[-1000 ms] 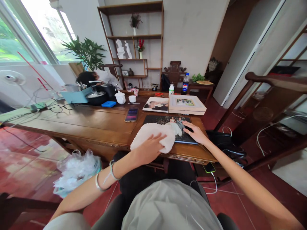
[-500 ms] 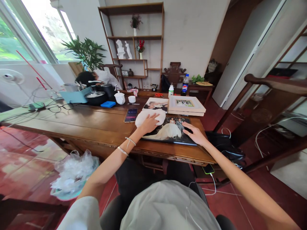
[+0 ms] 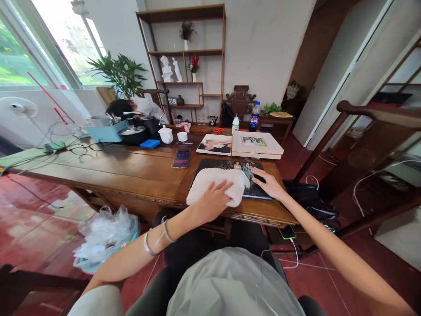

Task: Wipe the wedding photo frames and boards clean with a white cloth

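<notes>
A black-backed wedding photo panel (image 3: 230, 165) lies flat near the front edge of the wooden table, showing a couple. Over its left and lower part is a fluffy white cloth (image 3: 204, 180), hiding much of the picture. My left hand (image 3: 215, 202) presses on the cloth from above, palm down with the fingers spread. At the panel's right side rests my right hand (image 3: 269, 184), its fingers stretched out and apart, touching the panel and holding nothing.
Behind the panel lie a photo print (image 3: 213, 145) and a framed picture (image 3: 258, 147). A cola bottle (image 3: 254, 117) and a white bottle (image 3: 235, 125) stand beyond. A phone (image 3: 181, 159) is at the left. Farther left are teaware, pots and cables. Another person bends over the table's far side.
My left hand has come nearer to me and to the right, bringing the white cloth over the panel's lower part. My right hand stays at the panel's right side.
</notes>
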Tool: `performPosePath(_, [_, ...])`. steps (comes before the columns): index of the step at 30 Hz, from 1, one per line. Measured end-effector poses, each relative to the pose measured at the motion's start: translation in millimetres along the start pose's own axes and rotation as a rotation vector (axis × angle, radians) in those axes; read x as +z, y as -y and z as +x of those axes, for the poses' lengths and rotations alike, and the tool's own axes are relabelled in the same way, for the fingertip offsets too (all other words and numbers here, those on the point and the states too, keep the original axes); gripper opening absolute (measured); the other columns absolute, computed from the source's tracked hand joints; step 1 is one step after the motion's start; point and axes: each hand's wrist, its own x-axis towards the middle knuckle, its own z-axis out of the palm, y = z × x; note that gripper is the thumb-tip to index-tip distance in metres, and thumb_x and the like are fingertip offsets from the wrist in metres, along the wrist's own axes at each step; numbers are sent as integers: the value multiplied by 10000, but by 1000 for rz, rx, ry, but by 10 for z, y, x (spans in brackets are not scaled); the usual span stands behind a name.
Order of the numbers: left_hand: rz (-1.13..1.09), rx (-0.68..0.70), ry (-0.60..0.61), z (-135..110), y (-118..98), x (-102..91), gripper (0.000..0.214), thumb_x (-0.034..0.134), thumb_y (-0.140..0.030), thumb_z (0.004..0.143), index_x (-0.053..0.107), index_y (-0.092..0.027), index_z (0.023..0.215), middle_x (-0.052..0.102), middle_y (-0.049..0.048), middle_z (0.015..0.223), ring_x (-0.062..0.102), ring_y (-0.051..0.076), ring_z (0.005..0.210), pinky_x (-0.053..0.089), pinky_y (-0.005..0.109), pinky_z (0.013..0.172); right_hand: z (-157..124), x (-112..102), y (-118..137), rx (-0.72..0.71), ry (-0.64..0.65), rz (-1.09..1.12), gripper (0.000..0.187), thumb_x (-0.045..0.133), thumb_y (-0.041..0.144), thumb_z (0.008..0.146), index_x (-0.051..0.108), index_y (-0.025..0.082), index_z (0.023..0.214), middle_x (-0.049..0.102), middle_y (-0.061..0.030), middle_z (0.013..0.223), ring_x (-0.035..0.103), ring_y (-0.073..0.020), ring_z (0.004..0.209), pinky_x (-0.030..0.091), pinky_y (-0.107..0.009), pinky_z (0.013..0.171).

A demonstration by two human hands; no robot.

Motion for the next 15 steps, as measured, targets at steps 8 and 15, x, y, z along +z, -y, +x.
performPosePath(8, [-40,-134,-141,822,698,367,311,443,-198,924,605,-151,1185,317,117,1517,284,316,1385,298,545,1077,-7,-5,18,14,-3,-4,400,571,339,858,614,246,1245,558,-62,1353,443,-262,1317,294,-503,1139])
performPosePath(15, [-31,-152,-102,898,646,336,319,447,-220,925,607,-175,1198,346,104,1506,305,298,1381,285,553,1088,0,4,20,1,-1,-5,404,564,336,859,615,226,1244,561,-80,1347,451,-264,1312,305,-505,1132])
